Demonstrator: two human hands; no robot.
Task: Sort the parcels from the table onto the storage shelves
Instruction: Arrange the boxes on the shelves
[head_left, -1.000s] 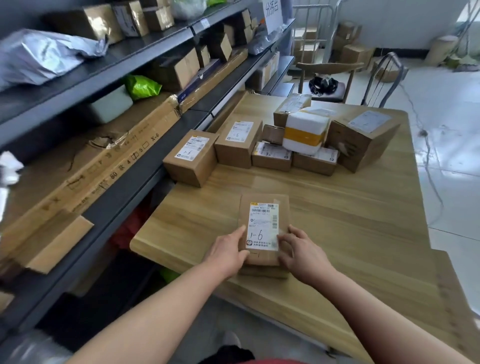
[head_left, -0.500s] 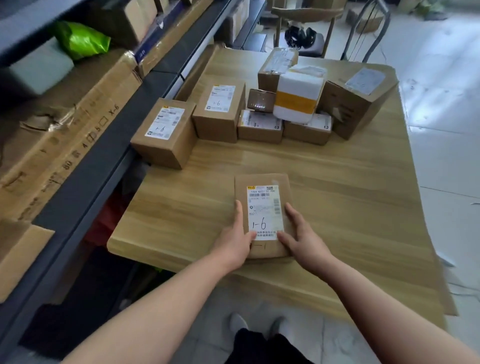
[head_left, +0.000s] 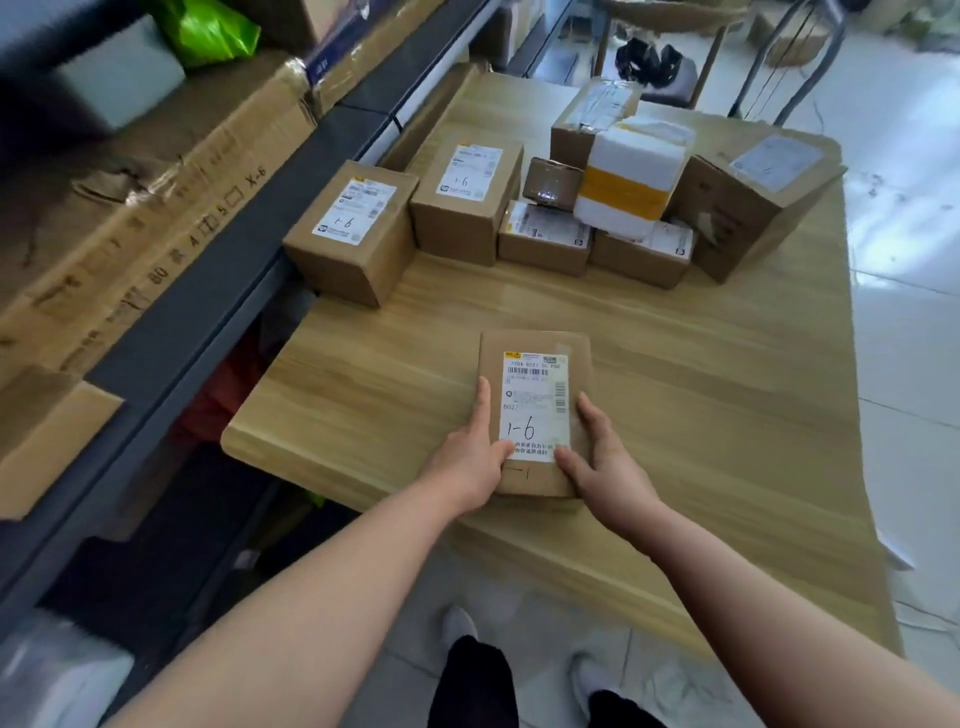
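At the near left part of the wooden surface (head_left: 727, 415), close to its front edge, lies the flat parcel (head_left: 535, 345), a thin brown cardboard pack with its long side running away from the person. A white shipping label (head_left: 535, 405) covers most of its top, with "1-6" handwritten on it.

The left hand (head_left: 467, 462) takes the parcel's left side: the thumb lies on top at the label's lower corner and a finger runs along the left edge. The right hand (head_left: 608, 462) mirrors it on the right side, thumb on the label's lower right corner, fingers along the right edge. Each grip is narrow and holds the flat parcel between thumb and fingers. Whether the parcel rests fully on the surface or is raised a little cannot be told.

Farther back, well apart from the held parcel, stands a cluster of others. A brown box (head_left: 353, 234) marked "1-6" sits at the left edge, with a second labelled box (head_left: 467, 202) just beside it. To their right are two low boxes (head_left: 543, 239), a small taped box (head_left: 550, 184) on top of one, and a white foam parcel (head_left: 628, 176) with a yellow band. A large tilted box (head_left: 748, 213) stands at the right end.

The storage shelves (head_left: 208, 306) run along the left, bearing a long cardboard carton (head_left: 130, 223) and a green bag (head_left: 208, 31).
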